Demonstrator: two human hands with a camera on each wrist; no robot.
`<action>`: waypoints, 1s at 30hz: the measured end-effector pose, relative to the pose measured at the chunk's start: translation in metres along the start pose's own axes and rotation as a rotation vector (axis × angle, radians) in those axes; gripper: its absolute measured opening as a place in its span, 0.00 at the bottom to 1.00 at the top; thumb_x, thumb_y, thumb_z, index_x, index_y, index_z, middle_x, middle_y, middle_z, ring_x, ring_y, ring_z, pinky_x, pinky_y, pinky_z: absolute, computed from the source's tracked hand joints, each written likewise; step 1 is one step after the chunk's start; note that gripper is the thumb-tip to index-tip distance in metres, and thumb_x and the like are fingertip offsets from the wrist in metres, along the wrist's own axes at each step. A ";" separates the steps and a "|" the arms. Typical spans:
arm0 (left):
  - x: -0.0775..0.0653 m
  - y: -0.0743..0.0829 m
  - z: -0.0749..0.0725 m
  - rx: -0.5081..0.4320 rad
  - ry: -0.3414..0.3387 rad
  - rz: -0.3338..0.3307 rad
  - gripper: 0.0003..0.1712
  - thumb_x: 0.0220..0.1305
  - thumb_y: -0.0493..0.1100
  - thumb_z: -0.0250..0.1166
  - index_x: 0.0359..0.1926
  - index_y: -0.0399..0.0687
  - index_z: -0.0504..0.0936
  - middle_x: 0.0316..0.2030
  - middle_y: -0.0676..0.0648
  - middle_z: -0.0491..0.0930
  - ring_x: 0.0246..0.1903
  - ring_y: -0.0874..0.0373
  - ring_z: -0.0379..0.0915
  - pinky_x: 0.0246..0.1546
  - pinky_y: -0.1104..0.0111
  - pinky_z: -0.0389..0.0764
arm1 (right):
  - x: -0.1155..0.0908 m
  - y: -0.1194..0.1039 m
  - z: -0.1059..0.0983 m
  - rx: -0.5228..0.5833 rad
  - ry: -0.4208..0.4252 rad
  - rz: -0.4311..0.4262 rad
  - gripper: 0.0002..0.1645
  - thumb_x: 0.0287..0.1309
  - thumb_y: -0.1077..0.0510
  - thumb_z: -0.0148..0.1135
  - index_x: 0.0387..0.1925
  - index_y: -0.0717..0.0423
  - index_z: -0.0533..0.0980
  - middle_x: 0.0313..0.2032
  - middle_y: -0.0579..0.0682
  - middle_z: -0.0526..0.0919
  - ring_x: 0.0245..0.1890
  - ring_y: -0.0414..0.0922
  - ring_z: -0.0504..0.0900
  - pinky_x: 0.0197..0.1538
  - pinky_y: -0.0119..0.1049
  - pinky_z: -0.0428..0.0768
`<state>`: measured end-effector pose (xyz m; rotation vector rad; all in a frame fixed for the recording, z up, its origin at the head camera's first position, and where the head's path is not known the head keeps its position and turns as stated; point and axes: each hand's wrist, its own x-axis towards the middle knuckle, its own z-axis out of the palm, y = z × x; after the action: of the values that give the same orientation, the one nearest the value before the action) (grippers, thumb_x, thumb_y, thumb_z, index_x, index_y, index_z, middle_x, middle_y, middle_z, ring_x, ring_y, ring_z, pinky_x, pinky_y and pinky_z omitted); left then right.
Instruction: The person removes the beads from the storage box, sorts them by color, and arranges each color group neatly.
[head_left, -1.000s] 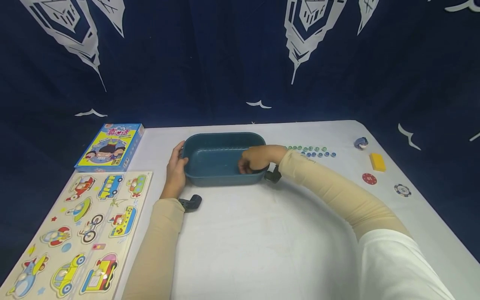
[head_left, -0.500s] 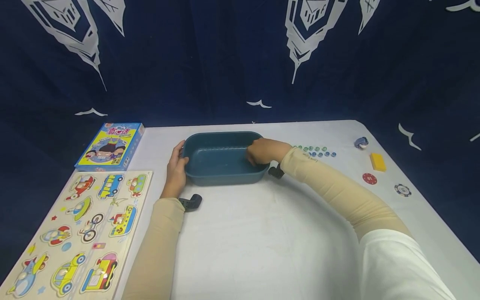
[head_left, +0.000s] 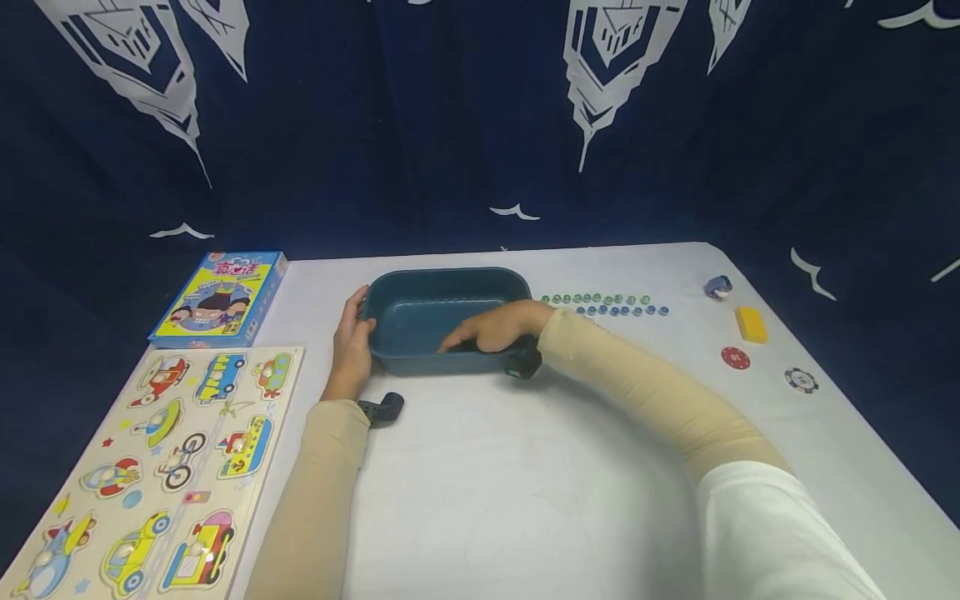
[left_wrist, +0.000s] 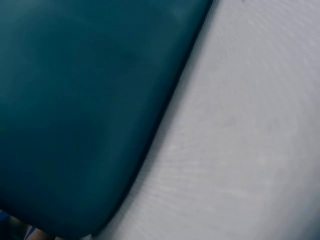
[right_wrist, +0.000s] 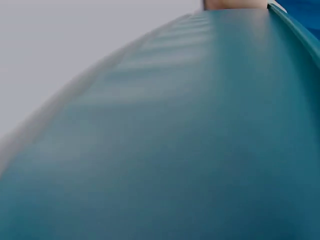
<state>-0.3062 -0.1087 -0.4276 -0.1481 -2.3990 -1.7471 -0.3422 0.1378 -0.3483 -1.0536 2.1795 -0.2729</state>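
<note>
A dark teal oblong basin (head_left: 420, 364) stands on the white-covered table. My left hand (head_left: 349, 343) grips its left end, thumb by the rim and fingers along the outer wall. My right hand (head_left: 501, 327) reaches over the right side into the basin, its index finger stretched toward the inside of the near wall. The near rim hides the fingertip, and the other fingers are mostly out of sight. Right of the basin lie a row of green marbles (head_left: 597, 298) and a row of blue marbles (head_left: 626, 311). Basin wall (left_wrist: 85, 110) fills much of both wrist views.
A wooden picture puzzle board (head_left: 161, 467) lies at left, with a blue-and-yellow card box (head_left: 221, 296) behind it. Along the right edge are a small blue figurine (head_left: 717, 287), a yellow block (head_left: 752, 325), a red chip (head_left: 735, 358) and a black-and-white chip (head_left: 802, 381).
My right hand first shifted right and up inside the basin, then moved left and toward the near wall, index finger now stretched out. More marbles show beside it. My left hand keeps its place.
</note>
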 end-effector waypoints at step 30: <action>-0.004 0.002 0.001 -0.020 -0.004 -0.002 0.36 0.67 0.39 0.40 0.77 0.50 0.55 0.69 0.39 0.64 0.70 0.44 0.58 0.72 0.52 0.56 | 0.073 -0.050 0.009 0.406 0.252 -0.001 0.14 0.68 0.64 0.58 0.50 0.65 0.82 0.49 0.56 0.86 0.44 0.40 0.79 0.51 0.26 0.75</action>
<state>-0.3018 -0.1072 -0.4264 -0.1518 -2.3856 -1.7734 -0.3371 0.0513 -0.3685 -0.8231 2.2095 -0.8491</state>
